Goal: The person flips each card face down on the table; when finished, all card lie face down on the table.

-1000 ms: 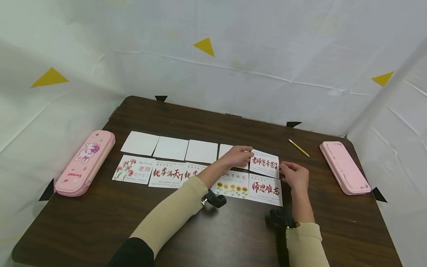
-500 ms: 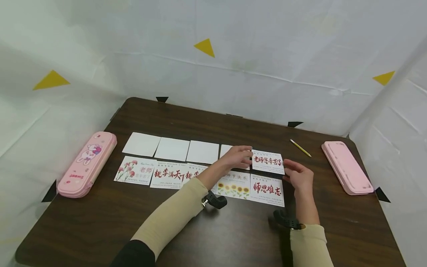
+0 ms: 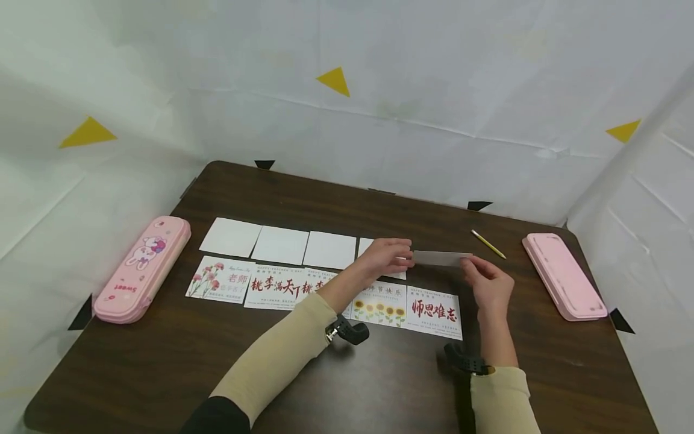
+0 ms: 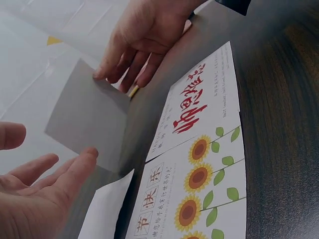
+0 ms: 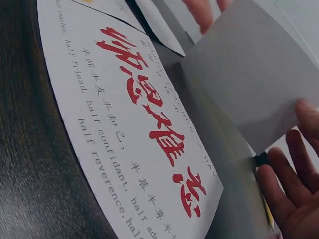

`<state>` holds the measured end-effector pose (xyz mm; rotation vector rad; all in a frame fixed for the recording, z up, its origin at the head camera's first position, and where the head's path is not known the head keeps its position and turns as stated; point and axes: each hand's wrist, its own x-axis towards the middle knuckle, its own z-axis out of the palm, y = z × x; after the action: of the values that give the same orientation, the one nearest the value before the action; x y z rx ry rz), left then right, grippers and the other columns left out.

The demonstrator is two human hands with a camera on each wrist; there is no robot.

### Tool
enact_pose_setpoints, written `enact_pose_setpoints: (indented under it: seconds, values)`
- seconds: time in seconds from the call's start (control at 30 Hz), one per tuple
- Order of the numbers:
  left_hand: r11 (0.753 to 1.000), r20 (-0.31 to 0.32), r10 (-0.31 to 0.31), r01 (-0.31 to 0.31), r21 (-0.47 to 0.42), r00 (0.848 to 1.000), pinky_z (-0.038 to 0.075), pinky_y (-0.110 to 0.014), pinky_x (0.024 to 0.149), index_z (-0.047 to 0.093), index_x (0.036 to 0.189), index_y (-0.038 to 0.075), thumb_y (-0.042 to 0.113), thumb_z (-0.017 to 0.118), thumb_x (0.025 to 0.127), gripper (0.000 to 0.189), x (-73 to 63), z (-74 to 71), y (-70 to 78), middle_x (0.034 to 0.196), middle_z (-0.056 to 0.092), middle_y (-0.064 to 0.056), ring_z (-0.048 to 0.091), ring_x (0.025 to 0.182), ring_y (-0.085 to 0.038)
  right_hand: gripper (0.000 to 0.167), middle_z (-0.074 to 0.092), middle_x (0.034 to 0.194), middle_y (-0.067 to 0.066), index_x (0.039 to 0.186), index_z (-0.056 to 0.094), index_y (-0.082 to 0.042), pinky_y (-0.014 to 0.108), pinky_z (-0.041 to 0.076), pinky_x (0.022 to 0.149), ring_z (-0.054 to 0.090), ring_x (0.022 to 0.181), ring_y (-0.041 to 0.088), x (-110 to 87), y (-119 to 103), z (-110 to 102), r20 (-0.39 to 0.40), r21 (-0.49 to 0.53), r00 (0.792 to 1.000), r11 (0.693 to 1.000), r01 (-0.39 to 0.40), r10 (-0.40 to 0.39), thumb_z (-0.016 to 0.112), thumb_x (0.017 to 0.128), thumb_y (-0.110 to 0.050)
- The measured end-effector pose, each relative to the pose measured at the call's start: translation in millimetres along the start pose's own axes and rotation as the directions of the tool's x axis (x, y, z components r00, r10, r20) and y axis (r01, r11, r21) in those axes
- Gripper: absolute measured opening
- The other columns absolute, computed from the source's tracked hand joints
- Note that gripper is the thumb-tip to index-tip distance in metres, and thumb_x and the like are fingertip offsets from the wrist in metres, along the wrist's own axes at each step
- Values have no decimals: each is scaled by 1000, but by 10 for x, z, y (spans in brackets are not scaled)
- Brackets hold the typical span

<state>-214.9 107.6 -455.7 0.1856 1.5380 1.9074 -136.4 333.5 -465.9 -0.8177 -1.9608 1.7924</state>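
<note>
A greeting card (image 3: 441,258) stands tilted up off the table, its blank side toward me. My right hand (image 3: 490,286) pinches its right edge, the thumb (image 5: 308,115) on the blank face and the fingers behind. At the card's left edge is my left hand (image 3: 386,255), its fingers extended and its thumb apart from them in the left wrist view. Just in front of the raised card lies a card with red Chinese writing (image 3: 434,310), and left of it a sunflower card (image 3: 378,301). My left hand and forearm partly cover a blank white card (image 3: 365,244).
Three more blank cards (image 3: 280,245) continue the back row leftward. Along the front row lie a carnation card (image 3: 219,279) and red-lettered cards (image 3: 273,287). Pink pencil cases stand at the left (image 3: 142,269) and right (image 3: 564,276). A yellow pencil (image 3: 489,244) lies behind my right hand.
The card between my hands lay with red lettering showing, then shifted slightly right. It is now turned up on edge, showing its blank back. My right fingers have closed on its edge.
</note>
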Motion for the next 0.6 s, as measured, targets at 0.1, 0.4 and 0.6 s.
enact_pose_setpoints:
  seconds: [0.1,0.4,0.6]
  values:
    - [1000,-13,15,-15,20,1000,46,-41,100,53,140,3,19,55,101,42,-17,20,-20,128,62,-14,62,116,-27,32,69,83,-7,100,77,-5,17,53,62,64,76,9,-5,38,29,-50,-10,999,1000,17,-18,84,78,-27]
    - [990,-9,7,-6,142,1000,44,-40,103,49,144,6,22,53,102,45,-68,83,-37,141,53,-12,51,129,-28,37,68,107,5,118,72,-5,20,55,61,61,89,15,-12,75,53,-58,-166,996,983,-79,70,74,89,-28]
    - [992,10,0,-2,127,1000,43,-41,104,46,146,7,24,54,102,48,-67,71,-65,142,52,-13,52,128,-29,35,72,97,2,116,73,-5,22,55,61,68,81,13,-7,76,32,-69,-225,994,970,-97,83,75,88,-25]
